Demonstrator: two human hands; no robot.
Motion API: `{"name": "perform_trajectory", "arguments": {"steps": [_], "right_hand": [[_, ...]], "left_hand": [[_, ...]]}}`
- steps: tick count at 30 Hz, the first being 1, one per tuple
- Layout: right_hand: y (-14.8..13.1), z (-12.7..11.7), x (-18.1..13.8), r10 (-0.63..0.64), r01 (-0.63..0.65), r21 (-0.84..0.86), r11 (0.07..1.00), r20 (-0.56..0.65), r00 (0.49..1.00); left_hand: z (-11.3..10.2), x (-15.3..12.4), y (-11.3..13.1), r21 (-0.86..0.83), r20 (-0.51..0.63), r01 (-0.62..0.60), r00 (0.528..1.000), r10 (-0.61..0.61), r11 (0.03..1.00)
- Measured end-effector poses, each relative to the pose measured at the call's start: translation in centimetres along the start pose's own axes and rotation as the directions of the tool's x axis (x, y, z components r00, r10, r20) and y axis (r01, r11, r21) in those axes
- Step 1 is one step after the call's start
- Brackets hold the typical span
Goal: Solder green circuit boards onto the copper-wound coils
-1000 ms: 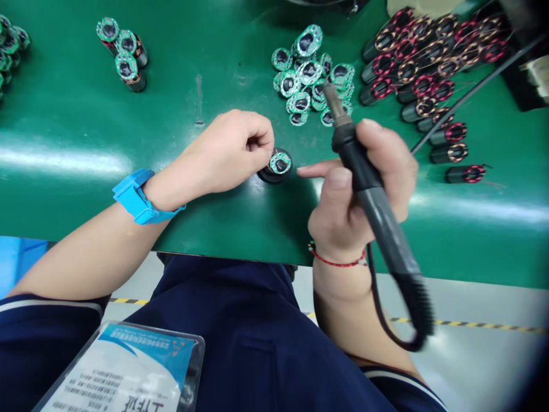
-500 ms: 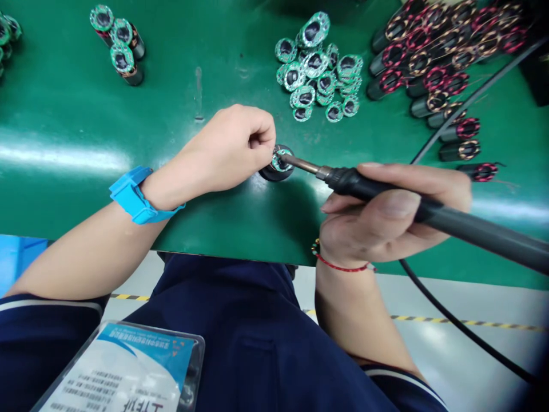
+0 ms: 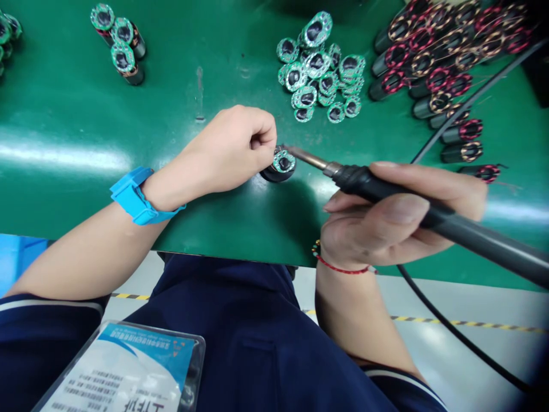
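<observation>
On the counter, the round circuit board is sitting over a black base, which is probably steadying it. The left hand is pinching its fingers together at the board's edge; what they are gripping, I cannot tell. The right hand's curled fingers are holding the soldering iron like a pen, seemingly for precision, its tip pointing towards the board's far edge.
</observation>
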State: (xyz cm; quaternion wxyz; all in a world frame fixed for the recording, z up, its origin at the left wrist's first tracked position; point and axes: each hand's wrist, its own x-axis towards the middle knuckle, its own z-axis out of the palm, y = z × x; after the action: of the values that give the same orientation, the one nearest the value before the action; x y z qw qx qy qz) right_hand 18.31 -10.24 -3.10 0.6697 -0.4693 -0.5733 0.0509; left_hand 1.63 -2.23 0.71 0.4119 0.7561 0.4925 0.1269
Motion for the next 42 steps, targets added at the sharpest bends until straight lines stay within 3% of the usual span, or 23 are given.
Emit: {"name": "perform_trajectory", "arguments": {"steps": [4, 7, 10, 14, 16, 22, 26, 34, 39, 42], "right_hand": [[0.2, 0.0, 0.0, -0.038, 0.04, -0.035, 0.999, 0.056, 0.998], [0.1, 0.0, -0.3, 0.083, -0.072, -0.07, 0.995, 0.169, 0.982], [0.2, 0.0, -0.5, 0.174, -0.125, -0.172, 0.977, 0.306, 0.936], [0.6, 0.2, -0.5, 0.148, -0.044, -0.208, 0.977, 0.519, 0.842], [0.7, 0.4, -0.5, 0.169, -0.046, -0.225, 0.973, 0.565, 0.807], [0.5, 0.6, -0.4, 0.117, -0.012, -0.198, 0.98, 0.53, 0.84], [0.4, 0.2, -0.3, 0.045, 0.052, -0.176, 0.983, 0.506, 0.861], [1.1, 0.0, -0.4, 0.1, -0.053, -0.114, 0.992, 0.458, 0.884], [1.5, 0.4, -0.6, 0.217, -0.227, -0.039, 0.973, 0.486, 0.846], [1.6, 0.5, -0.6, 0.17, -0.188, -0.004, 0.982, 0.448, 0.878]], "left_hand": [[0.0, 0.0, -0.1, 0.012, 0.006, -0.001, 1.0, 0.0, 1.0], [0.0, 0.0, -0.1, 0.008, 0.021, -0.002, 1.0, 0.002, 1.0], [0.0, 0.0, -0.1, 0.01, 0.021, -0.014, 1.0, 0.014, 1.0], [-0.2, 0.0, 0.0, 0.02, 0.031, -0.021, 0.999, 0.02, 1.0], [-0.4, 0.1, -0.1, 0.008, 0.042, -0.046, 0.998, 0.045, 0.999], [-0.7, 0.0, -1.2, -0.101, 0.073, -0.174, 0.981, 0.182, 0.979], [-0.1, -0.4, -1.3, -0.078, 0.116, -0.255, 0.958, 0.262, 0.964], [0.6, 0.2, -1.4, 0.017, 0.107, -0.328, 0.94, 0.325, 0.944], [-0.3, 0.3, -1.4, 0.035, 0.078, -0.273, 0.96, 0.27, 0.961], [-0.7, 0.2, -1.3, -0.002, 0.056, -0.249, 0.967, 0.249, 0.969]]}}
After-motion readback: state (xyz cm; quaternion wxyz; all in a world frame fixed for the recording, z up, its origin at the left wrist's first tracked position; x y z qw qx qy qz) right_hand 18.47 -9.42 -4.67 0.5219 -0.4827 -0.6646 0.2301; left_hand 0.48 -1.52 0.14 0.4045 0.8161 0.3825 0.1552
